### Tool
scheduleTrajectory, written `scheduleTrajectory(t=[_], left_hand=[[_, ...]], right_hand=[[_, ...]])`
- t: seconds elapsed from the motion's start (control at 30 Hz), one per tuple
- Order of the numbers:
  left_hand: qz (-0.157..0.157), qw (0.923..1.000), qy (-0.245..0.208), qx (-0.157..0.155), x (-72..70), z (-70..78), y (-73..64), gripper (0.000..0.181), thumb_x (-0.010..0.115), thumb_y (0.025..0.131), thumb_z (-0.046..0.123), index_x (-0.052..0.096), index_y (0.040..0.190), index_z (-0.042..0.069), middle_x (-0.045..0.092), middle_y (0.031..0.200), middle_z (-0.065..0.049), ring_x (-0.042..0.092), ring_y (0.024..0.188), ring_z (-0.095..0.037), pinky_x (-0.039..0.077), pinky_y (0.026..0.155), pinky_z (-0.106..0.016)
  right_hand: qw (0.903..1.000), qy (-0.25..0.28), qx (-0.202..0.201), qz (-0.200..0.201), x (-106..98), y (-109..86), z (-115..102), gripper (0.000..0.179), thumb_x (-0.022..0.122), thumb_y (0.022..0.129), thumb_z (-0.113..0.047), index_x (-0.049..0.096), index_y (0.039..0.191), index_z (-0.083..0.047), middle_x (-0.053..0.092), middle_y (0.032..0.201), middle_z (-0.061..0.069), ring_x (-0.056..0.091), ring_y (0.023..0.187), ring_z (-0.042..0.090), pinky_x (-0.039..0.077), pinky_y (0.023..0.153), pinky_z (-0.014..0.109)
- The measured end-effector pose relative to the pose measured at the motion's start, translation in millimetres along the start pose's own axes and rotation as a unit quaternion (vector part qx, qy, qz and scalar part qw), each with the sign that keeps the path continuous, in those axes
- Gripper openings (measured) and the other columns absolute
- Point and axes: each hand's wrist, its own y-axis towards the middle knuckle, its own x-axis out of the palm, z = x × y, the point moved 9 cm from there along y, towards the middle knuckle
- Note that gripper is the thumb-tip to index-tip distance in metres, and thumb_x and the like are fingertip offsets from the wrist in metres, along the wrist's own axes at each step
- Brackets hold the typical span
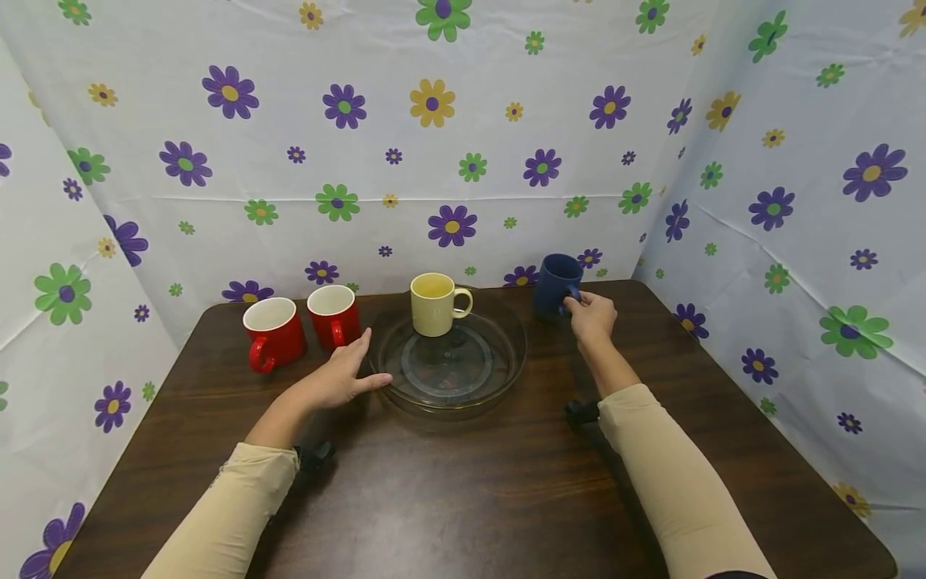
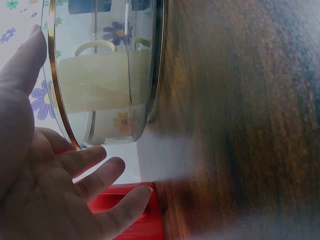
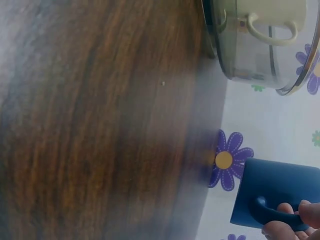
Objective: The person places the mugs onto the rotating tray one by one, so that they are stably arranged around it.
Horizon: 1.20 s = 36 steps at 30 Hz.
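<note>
My right hand [image 1: 595, 316] pinches the handle of a dark blue mug [image 1: 555, 281] at the back right of the table. In the right wrist view, the mug [image 3: 275, 192] appears raised above the tabletop. My left hand [image 1: 340, 376], fingers spread, is at the left side of a clear glass bowl [image 1: 448, 406], with the thumb by its rim; whether it touches the glass I cannot tell. A pale yellow mug [image 1: 432, 310] stands upright inside the bowl towards the back, its handle pointing right.
Two red mugs with white insides, one [image 1: 278, 338] farther left and one [image 1: 334, 314] just beyond my left hand, stand left of the bowl. The dark wooden table [image 1: 448, 498] is bordered by a flowered white sheet [image 1: 506, 145] behind and at the sides.
</note>
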Motion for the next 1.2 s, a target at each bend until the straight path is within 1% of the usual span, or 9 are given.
scheduleTrajectory(t=[0.23,0.4,0.53,0.7,0.8,0.97,1.07,1.13,1.2], left_hand=[[-0.003,1.0000,-0.001,0.001,0.9,0.5,2.5,0.106,0.062,0.096,0.054,0.003,0.158,-0.009,0.008,0.165,-0.029,0.010,0.150,-0.053,0.012,0.118,-0.067],[-0.004,1.0000,-0.001,0.001,1.6,-0.1,3.0,0.107,0.062,0.096,0.054,0.003,0.158,-0.009,0.008,0.165,-0.029,0.010,0.149,-0.053,0.012,0.118,-0.067],[0.000,1.0000,-0.001,0.003,0.8,-0.2,2.1,0.106,0.062,0.096,0.053,0.003,0.158,-0.009,0.009,0.165,-0.030,0.011,0.149,-0.053,0.012,0.118,-0.067],[0.001,1.0000,-0.007,-0.002,0.2,-0.9,0.6,0.106,0.063,0.096,0.053,0.003,0.158,-0.009,0.008,0.165,-0.029,0.011,0.149,-0.053,0.013,0.118,-0.067],[-0.002,0.9999,-0.010,-0.003,0.6,-1.0,0.2,0.107,0.062,0.096,0.054,0.002,0.158,-0.008,0.008,0.165,-0.029,0.010,0.149,-0.053,0.013,0.118,-0.067],[-0.003,0.9999,-0.009,-0.003,0.3,-0.8,0.1,0.107,0.062,0.096,0.054,0.002,0.158,-0.008,0.008,0.165,-0.029,0.010,0.149,-0.053,0.013,0.118,-0.067],[-0.003,0.9999,-0.010,-0.003,0.1,-0.5,0.0,0.106,0.062,0.096,0.053,0.002,0.158,-0.008,0.008,0.165,-0.029,0.010,0.149,-0.053,0.013,0.118,-0.067],[-0.003,1.0000,-0.009,-0.002,-0.1,-0.1,0.1,0.106,0.062,0.096,0.053,0.002,0.158,-0.008,0.008,0.165,-0.029,0.010,0.149,-0.053,0.013,0.118,-0.067],[-0.003,1.0000,-0.009,-0.002,-0.4,0.4,0.1,0.106,0.063,0.096,0.053,0.002,0.158,-0.009,0.008,0.165,-0.029,0.011,0.149,-0.053,0.013,0.118,-0.067]], right_hand=[[0.9999,0.000,-0.001,-0.010,-1.8,-1.8,-5.0,0.034,0.073,0.096,-0.016,0.070,0.123,0.003,0.070,0.120,0.020,0.064,0.120,0.031,0.049,0.107,0.040],[0.9998,-0.009,-0.011,-0.013,-1.8,-3.9,-10.3,0.034,0.073,0.096,-0.017,0.071,0.123,0.003,0.070,0.119,0.020,0.067,0.115,0.030,0.051,0.103,0.040],[0.9996,-0.001,-0.020,-0.018,-0.6,-5.7,-16.7,0.033,0.074,0.095,-0.017,0.071,0.122,0.003,0.071,0.118,0.020,0.068,0.114,0.029,0.053,0.101,0.041],[0.9994,0.013,-0.016,-0.028,1.5,-8.8,-23.1,0.034,0.074,0.095,-0.017,0.072,0.121,0.004,0.071,0.118,0.020,0.069,0.109,0.026,0.057,0.091,0.035],[0.9993,0.005,-0.016,-0.032,1.9,-10.4,-26.0,0.034,0.074,0.095,-0.018,0.071,0.123,0.002,0.072,0.117,0.019,0.070,0.107,0.025,0.057,0.086,0.032],[0.9987,-0.005,-0.025,-0.044,3.3,-13.7,-32.9,0.036,0.073,0.096,-0.018,0.070,0.125,0.002,0.072,0.116,0.019,0.070,0.108,0.026,0.056,0.094,0.037],[0.9983,0.002,-0.025,-0.053,4.5,-16.8,-37.0,0.037,0.073,0.096,-0.018,0.069,0.126,0.002,0.071,0.118,0.020,0.069,0.110,0.027,0.055,0.097,0.039],[0.9979,0.013,-0.023,-0.059,5.6,-19.0,-39.3,0.036,0.073,0.096,-0.018,0.069,0.126,0.002,0.071,0.118,0.021,0.070,0.107,0.028,0.058,0.090,0.035],[0.9975,0.021,-0.023,-0.064,6.5,-21.0,-41.5,0.036,0.073,0.096,-0.018,0.070,0.126,0.002,0.071,0.118,0.021,0.071,0.103,0.027,0.059,0.080,0.027]])
